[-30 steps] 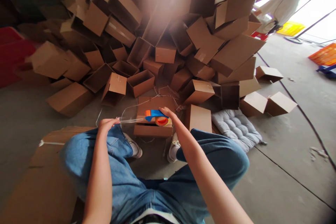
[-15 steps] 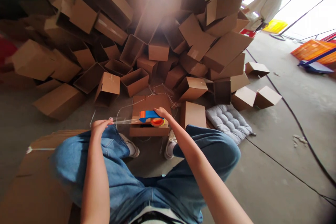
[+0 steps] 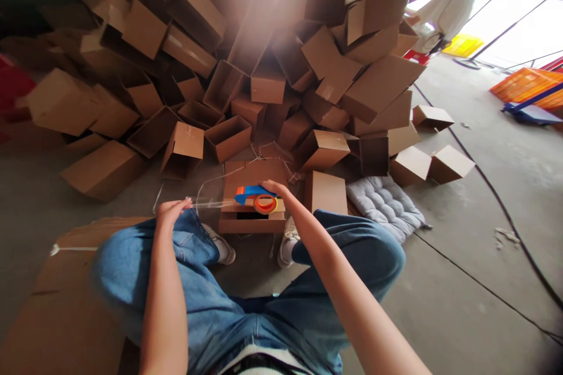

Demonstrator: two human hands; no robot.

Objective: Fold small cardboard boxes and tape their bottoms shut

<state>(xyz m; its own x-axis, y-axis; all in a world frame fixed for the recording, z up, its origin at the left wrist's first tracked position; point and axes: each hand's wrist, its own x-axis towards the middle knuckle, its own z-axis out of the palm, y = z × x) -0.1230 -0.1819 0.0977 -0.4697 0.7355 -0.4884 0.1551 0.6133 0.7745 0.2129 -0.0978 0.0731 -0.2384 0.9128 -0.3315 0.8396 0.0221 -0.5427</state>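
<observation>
My right hand (image 3: 273,187) is closed round the handle of a blue and orange tape dispenser (image 3: 251,194), which carries an orange-cored roll. From the dispenser a strip of clear tape (image 3: 213,204) stretches left to my left hand (image 3: 173,210), whose fingers pinch its end. Both hands are above my shins, in front of my knees. Below the dispenser, between my feet, lies a cardboard box (image 3: 250,225) with a dark gap showing along its near side. The tape hangs in the air to the left of this box, and I cannot tell whether any of it touches the cardboard.
A large heap of open cardboard boxes (image 3: 266,89) rises ahead. Beside my right knee are another box (image 3: 326,190) and a grey cushion (image 3: 385,205). Flat cardboard (image 3: 65,304) lies at left. A black cable (image 3: 497,193) crosses the floor; a person (image 3: 451,6) is at far right.
The whole view has shifted slightly to the right. My hands keep nearly the same places, with the tape still stretched between them; the dispenser has tilted a little.
</observation>
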